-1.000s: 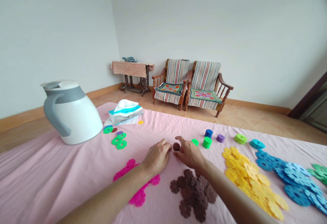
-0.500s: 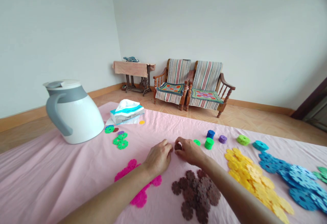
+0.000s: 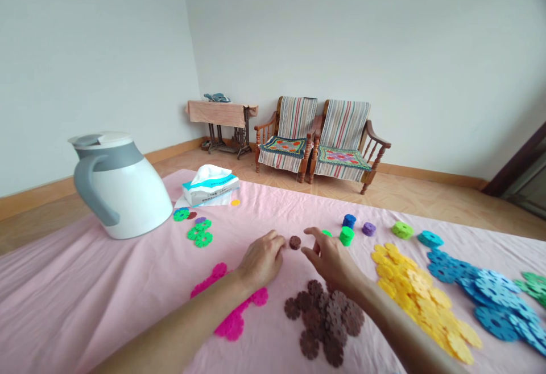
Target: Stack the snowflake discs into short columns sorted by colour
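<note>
A short stack of brown flower-shaped plastic discs [image 3: 294, 242] stands on the pink cloth between my hands. My right hand [image 3: 330, 254] is just right of it, thumb and index finger spread apart and holding nothing. On the stack's left, my left hand [image 3: 262, 257] rests on the cloth with its fingers curled together; whatever may be inside them is hidden. Nearer me lies a loose pile of brown discs [image 3: 326, 317], partly behind my right forearm. Pink discs [image 3: 230, 323] are spread out beneath my left forearm.
Yellow discs [image 3: 420, 294] and blue discs [image 3: 490, 288] are heaped on the right. Small stacks in green [image 3: 346, 236], dark blue [image 3: 348, 221], purple [image 3: 369, 229], lime [image 3: 402, 229] and teal [image 3: 430, 238] stand farther back. A white-grey jug [image 3: 132, 197] and tissue pack [image 3: 211, 186] are left.
My right thumb and fingers have opened and let go of the brown discs, which now stand on the cloth. My left hand stays curled nearby. The view has shifted slightly.
</note>
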`<action>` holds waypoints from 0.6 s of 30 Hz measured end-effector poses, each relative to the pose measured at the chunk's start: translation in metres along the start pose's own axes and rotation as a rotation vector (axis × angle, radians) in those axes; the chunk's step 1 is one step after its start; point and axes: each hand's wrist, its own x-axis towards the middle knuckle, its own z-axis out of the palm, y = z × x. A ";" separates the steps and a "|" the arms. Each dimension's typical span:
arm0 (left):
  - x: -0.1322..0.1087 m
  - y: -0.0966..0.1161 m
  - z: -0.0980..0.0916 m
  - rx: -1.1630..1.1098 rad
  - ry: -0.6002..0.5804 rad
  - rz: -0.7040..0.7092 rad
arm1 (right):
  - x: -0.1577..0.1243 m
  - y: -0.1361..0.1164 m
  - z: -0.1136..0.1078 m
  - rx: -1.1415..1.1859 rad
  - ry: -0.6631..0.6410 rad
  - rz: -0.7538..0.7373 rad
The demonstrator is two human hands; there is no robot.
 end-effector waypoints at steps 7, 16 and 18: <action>-0.008 0.027 -0.034 -0.195 -0.403 0.170 | -0.079 0.009 -0.020 0.166 0.077 0.153; -0.040 0.053 -0.035 -0.056 -0.446 0.116 | -0.101 0.025 -0.022 0.190 0.149 0.218; -0.042 0.055 -0.032 -0.050 -0.446 0.112 | -0.101 0.032 -0.019 0.188 0.161 0.221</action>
